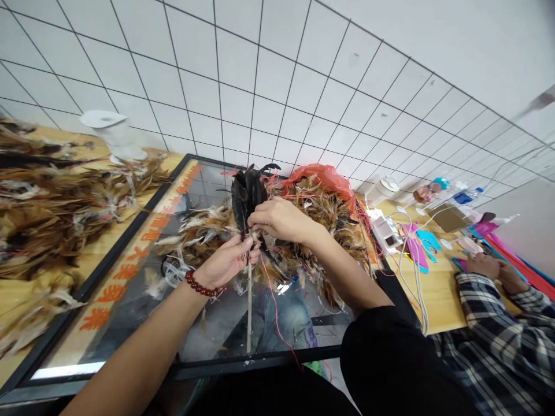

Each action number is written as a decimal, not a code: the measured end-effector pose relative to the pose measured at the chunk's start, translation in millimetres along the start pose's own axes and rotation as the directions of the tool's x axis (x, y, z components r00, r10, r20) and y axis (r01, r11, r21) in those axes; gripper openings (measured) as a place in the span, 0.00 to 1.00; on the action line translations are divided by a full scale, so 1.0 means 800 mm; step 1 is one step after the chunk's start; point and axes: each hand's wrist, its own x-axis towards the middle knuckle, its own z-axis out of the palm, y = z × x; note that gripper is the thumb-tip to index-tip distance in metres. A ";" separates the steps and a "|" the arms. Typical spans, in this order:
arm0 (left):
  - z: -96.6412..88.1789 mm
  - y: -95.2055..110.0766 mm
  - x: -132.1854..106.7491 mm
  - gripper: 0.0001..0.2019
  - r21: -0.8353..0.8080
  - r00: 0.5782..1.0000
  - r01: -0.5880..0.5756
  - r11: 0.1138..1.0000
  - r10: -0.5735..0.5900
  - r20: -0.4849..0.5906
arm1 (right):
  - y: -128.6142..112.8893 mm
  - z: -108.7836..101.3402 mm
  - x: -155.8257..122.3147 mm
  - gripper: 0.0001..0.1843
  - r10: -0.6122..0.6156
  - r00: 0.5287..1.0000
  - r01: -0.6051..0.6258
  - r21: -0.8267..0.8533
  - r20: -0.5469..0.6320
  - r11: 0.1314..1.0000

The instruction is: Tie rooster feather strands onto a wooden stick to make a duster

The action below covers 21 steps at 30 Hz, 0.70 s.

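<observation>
My left hand [232,258], with a dark red bead bracelet [203,286] at the wrist, is closed round a thin pale stick [249,309] that stands nearly upright. Black feathers [247,196] fan out from the stick's top. At their base, the fingers of my right hand [280,221] are pinched together; what lies between the fingertips is too small to make out. A red string [275,312] runs down from the fingers to the near edge of the glass. Brown feathers [217,228] lie loose behind and around both hands.
Beneath my hands lies a black-framed glass panel [130,228] with orange characters. More brown feathers [39,225] cover the left. A red plastic bag [323,176] holds feathers behind. To the right are a white device [385,231], cables [418,289] and a person's plaid sleeve [488,306].
</observation>
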 end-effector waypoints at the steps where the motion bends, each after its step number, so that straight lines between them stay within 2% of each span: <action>1: 0.000 -0.002 0.000 0.07 0.017 1.000 -0.003 1.000 0.003 -0.005 | -0.002 -0.002 0.003 0.11 -0.006 1.000 0.007 -0.029 0.019 1.000; 4: 0.000 -0.007 0.001 0.09 0.051 1.000 -0.012 0.999 0.013 -0.026 | -0.007 -0.004 0.010 0.10 -0.018 0.997 0.023 -0.061 0.080 0.998; 6: 0.000 -0.008 0.002 0.10 0.061 0.999 -0.019 0.998 0.022 -0.047 | -0.008 -0.003 0.010 0.09 0.013 0.999 -0.011 -0.042 0.047 0.999; 8: 0.000 -0.006 0.002 0.11 0.052 0.998 -0.029 0.998 0.032 -0.056 | -0.005 0.000 0.004 0.09 0.106 0.990 -0.103 0.032 -0.098 0.994; 9: 0.001 -0.005 0.001 0.11 0.041 0.998 -0.036 0.999 0.038 -0.051 | -0.003 0.003 -0.001 0.11 0.179 0.963 -0.160 0.104 -0.203 0.982; 10: 0.002 -0.003 0.000 0.11 0.028 0.998 -0.042 0.999 0.043 -0.042 | 0.000 0.007 -0.008 0.13 0.269 0.912 -0.213 0.202 -0.311 0.956; 12: 0.005 0.001 -0.003 0.11 0.005 0.998 -0.055 0.998 0.055 -0.020 | 0.007 0.019 -0.024 0.14 0.474 0.769 -0.273 0.449 -0.430 0.851; 13: 0.007 0.002 -0.005 0.11 0.003 0.998 -0.059 0.998 0.059 -0.016 | 0.010 0.028 -0.032 0.13 0.563 0.713 -0.275 0.572 -0.418 0.773; 14: 0.010 0.003 -0.006 0.11 0.009 0.998 -0.064 0.998 0.064 -0.018 | 0.012 0.039 -0.038 0.13 0.629 0.685 -0.267 0.676 -0.368 0.687; 15: 0.013 0.002 -0.008 0.11 0.024 0.997 -0.071 0.997 0.072 -0.028 | 0.012 0.050 -0.043 0.13 0.668 0.681 -0.254 0.759 -0.300 0.600; 17: 0.021 -0.002 -0.008 0.13 0.082 0.991 -0.112 0.990 0.117 -0.063 | 0.007 0.073 -0.049 0.14 0.683 0.708 -0.210 0.870 -0.180 0.446; 19: 0.031 -0.008 -0.008 0.16 0.170 0.975 -0.183 0.968 0.201 -0.095 | -0.004 0.092 -0.050 0.18 0.661 0.741 -0.138 0.938 -0.115 0.317; 21: 0.043 -0.014 -0.007 0.19 0.270 0.954 -0.246 0.931 0.282 -0.101 | -0.016 0.102 -0.050 0.23 0.607 0.794 -0.063 0.986 -0.045 0.156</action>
